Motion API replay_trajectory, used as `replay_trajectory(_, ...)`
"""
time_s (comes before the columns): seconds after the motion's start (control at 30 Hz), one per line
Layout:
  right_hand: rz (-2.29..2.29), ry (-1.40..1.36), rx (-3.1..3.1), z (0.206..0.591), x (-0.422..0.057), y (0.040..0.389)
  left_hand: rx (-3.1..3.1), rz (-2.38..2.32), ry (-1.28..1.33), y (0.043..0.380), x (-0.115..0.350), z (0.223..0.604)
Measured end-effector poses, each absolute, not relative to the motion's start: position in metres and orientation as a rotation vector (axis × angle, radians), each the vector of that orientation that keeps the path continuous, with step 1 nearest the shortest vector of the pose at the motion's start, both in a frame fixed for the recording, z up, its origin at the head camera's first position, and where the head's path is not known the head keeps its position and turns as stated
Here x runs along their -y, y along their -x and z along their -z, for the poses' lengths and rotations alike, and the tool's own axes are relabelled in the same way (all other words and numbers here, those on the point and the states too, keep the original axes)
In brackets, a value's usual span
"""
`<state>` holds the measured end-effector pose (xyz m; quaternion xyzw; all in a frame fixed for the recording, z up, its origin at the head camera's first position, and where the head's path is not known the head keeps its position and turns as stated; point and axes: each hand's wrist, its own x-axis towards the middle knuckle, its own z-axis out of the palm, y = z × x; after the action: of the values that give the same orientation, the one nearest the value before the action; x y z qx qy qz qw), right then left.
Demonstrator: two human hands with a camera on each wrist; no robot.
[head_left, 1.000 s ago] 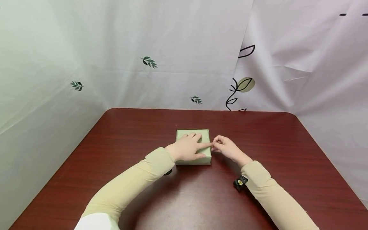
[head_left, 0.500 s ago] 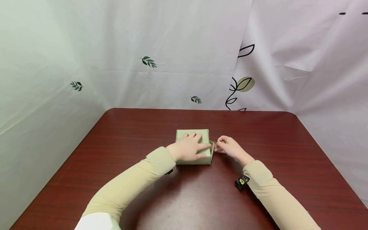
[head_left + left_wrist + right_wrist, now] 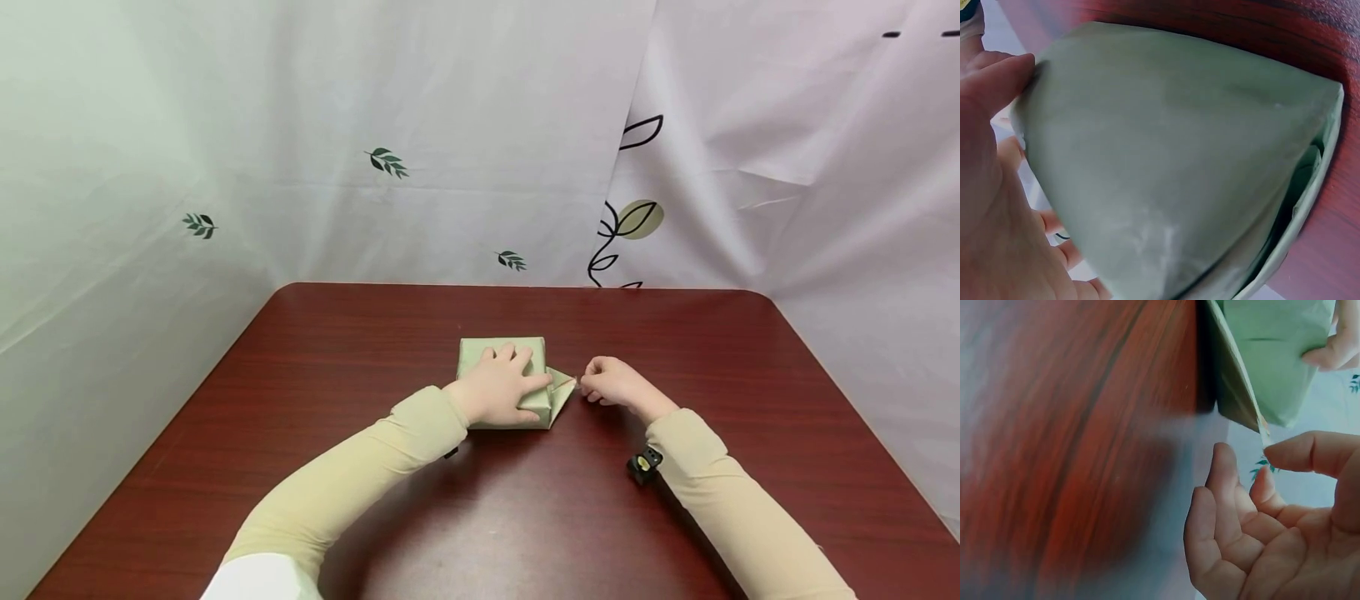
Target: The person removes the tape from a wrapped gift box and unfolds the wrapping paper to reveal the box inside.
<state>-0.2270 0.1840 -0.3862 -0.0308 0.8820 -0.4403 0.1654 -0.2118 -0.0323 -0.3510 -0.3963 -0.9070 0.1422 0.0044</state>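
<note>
Left hand (image 3: 501,387), fingers spread, rests atop green package (image 3: 1166,144) on table (image 3: 480,517). Right hand (image 3: 615,385) curled at tip of flap (image 3: 561,388); cannot tell whether fingers pinch it.

White drapes (image 3: 450,100), apparently wooden table (image 3: 525,533)

Box (image 3: 1160,144) on table (image 3: 495,517) before curtain (image 3: 450,100)
</note>
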Motion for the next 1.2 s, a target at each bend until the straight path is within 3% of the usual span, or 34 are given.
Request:
replay_trajectory(0.63,0.665,0.294,-2.769,0.383,-0.18,0.237,2.825,-0.468,1.202,0.209,0.03,0.353)
replay_trajectory(1.2,0.743,0.335,-2.81,0.376,-0.19,0.239,2.819,-0.441,1.187,0.208,0.029,0.355)
